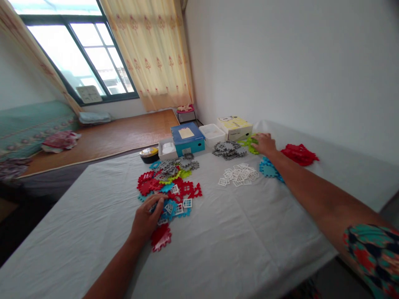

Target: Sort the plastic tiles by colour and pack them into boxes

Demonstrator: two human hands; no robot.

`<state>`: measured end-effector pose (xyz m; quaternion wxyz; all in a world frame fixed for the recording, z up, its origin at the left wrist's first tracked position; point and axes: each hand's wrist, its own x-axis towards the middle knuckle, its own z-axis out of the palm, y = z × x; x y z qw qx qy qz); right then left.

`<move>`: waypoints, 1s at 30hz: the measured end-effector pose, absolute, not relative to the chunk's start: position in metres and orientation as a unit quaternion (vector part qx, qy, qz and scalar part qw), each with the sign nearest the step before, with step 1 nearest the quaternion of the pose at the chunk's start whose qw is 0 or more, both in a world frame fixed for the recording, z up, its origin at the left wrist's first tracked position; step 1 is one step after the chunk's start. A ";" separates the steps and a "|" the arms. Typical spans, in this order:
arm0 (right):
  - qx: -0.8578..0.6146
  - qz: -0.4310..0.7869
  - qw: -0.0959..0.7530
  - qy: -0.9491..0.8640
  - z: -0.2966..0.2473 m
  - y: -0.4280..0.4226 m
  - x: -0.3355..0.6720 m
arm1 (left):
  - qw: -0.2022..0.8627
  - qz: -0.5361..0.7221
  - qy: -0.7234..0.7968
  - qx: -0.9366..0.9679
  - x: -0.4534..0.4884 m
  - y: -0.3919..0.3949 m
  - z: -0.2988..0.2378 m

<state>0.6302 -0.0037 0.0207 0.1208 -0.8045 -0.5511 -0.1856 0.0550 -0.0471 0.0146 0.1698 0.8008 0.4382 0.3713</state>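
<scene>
Two hands are stretching over a white bench [93,232]: the left hand [146,220] is resting curled fingers on a mixed tile pile [170,189], and the right hand [264,143] is laying its fingers on green pieces [246,142] (whether either is gripping, I cannot tell).

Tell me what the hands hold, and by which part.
Nothing is clearly lifted. The left hand curls over the near edge of the mixed pile; the right hand lies on the green pieces. Grip cannot be told.
</scene>
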 end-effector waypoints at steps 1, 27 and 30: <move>-0.803 -0.172 0.085 -0.564 0.017 -0.001 0.631 | 0.170 0.370 0.439 0.801 0.055 -0.047 0.014; -0.651 -0.081 0.292 -0.695 0.059 -0.022 0.503 | 0.185 0.375 0.430 0.800 0.057 -0.049 0.015; -0.553 0.020 0.288 -0.781 0.050 -0.048 0.433 | 0.184 0.378 0.429 0.800 0.059 -0.050 0.016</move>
